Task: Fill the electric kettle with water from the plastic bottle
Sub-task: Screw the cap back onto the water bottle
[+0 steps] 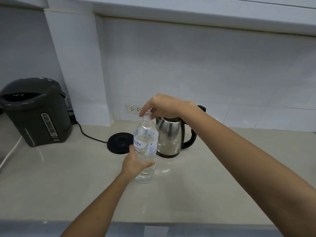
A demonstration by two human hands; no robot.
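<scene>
While left hand (135, 162) wraps the upright plastic bottle (145, 151), right hand (164, 106) fingertips pinch its cap (147, 114), kettle (171, 137) just behind

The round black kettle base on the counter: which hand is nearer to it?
Left. The left hand grips the clear plastic bottle just in front of the round black kettle base; the right hand is higher, on the bottle's cap.

Bare counter (213, 185) lies open in front and right, while the kettle (171, 137), its black base (120, 142) and the cord (89, 135) crowd the back behind the bottle (145, 151).
</scene>
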